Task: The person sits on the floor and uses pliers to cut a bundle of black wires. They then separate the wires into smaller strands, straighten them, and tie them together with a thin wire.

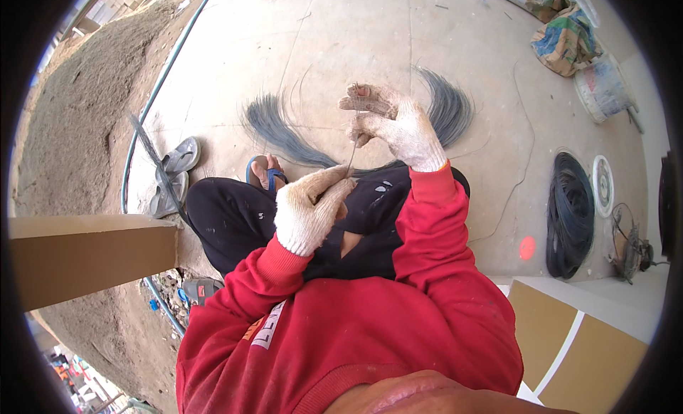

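Observation:
White knitted gloves cover both my hands. Over my lap, my left hand (311,206) pinches a thin wire (352,155) between thumb and forefinger. Above it, slightly to the right, my right hand (400,126) has its fingers bent around the wire's upper part, the upper fingers held away from the lower ones. Beyond my knees lies a left fan of loose grey-blue wires (284,134), and a matching right fan of wires (448,111) spreads behind my right hand. Their narrow ends meet near my lap, partly hidden by my hands. Another thin wire bundle (165,177) lies by my left knee.
A dark wire coil (569,215) lies at right, beside a white ring (602,186) and a fan-like device (629,250). Farther stand a stained bucket (603,88) and a sack (565,44). Grey sandals (181,158), a post (92,261) and a hose (162,83) are left.

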Available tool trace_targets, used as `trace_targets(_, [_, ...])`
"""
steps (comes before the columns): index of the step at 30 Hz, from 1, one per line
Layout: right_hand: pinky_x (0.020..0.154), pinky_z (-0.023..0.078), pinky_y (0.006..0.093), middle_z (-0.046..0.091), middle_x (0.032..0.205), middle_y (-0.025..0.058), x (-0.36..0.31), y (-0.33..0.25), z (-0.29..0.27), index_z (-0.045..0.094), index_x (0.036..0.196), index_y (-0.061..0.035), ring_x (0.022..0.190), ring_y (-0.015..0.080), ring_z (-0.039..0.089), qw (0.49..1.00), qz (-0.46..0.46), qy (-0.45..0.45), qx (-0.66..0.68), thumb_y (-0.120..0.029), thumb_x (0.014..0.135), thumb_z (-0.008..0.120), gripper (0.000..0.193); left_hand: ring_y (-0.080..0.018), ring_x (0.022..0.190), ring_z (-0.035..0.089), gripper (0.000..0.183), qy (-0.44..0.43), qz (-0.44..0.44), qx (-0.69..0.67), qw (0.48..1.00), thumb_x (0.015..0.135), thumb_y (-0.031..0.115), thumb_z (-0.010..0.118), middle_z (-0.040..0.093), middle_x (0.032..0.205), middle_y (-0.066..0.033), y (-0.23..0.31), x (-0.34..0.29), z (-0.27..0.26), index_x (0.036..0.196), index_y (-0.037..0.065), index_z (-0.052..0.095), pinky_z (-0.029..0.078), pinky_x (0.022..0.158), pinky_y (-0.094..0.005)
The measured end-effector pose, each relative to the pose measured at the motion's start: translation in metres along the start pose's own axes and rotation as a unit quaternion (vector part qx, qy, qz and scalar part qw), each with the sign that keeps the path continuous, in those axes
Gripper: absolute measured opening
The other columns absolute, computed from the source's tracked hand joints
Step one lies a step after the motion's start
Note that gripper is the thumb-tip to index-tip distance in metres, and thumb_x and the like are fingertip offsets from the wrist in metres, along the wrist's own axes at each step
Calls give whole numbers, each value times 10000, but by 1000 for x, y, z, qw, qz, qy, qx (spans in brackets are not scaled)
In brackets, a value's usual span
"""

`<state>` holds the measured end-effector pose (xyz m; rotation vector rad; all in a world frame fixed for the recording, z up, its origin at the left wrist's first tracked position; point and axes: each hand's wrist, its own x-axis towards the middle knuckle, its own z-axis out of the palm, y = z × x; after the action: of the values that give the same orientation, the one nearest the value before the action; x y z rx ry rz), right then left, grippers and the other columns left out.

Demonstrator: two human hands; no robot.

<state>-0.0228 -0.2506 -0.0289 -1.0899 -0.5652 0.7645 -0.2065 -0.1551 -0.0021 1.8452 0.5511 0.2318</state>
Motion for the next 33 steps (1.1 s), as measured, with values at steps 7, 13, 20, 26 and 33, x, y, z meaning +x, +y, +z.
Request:
trace_targets(7, [537, 535, 246, 723, 999, 172, -5, -7, 1, 500, 1360, 8, 629, 123, 648, 998, 39, -27, -46, -11, 908, 609, 465, -70, 536, 583, 271, 11, 26, 16, 999, 908, 119, 673, 677, 661, -43, -4, 1, 0, 1137, -23, 706, 455, 578, -204])
trace_targets(13, [548, 543, 266, 721, 922, 168, -8, -7, 16, 474, 1366, 11, 641, 152, 675, 998, 32, -8, -53, -24, 917, 629, 476, -65, 531, 578, 273, 24, 5, -26, 999, 918, 122, 673, 670, 667, -44, -6, 3, 2, 1143, -29, 700, 435, 514, -201])
trace_targets(20, [541, 547, 278, 699, 836, 169, -1, 11, 11, 524, 1302, 36, 617, 172, 674, 998, 5, 27, -51, -28, 921, 574, 389, -89, 575, 608, 346, -41, -97, -120, 987, 977, 182, 604, 719, 876, -80, -16, 5, -12, 1240, -42, 629, 519, 535, -216])
trace_targets(26, [546, 548, 259, 684, 860, 138, 8, 31, -14, 561, 1258, 25, 621, 145, 652, 997, 13, 69, -20, -43, 954, 568, 312, -70, 520, 531, 330, -128, -197, -135, 962, 983, 157, 554, 699, 837, -80, -47, -34, -56, 1201, -78, 629, 429, 467, -207])
trace_targets(33, [544, 542, 274, 685, 899, 155, 11, 41, -11, 560, 1247, 33, 627, 152, 647, 996, 5, 87, 8, -99, 982, 570, 296, -31, 493, 434, 264, -70, -179, -112, 975, 948, 112, 576, 704, 783, -66, -50, -46, -55, 1121, -57, 681, 326, 440, -191])
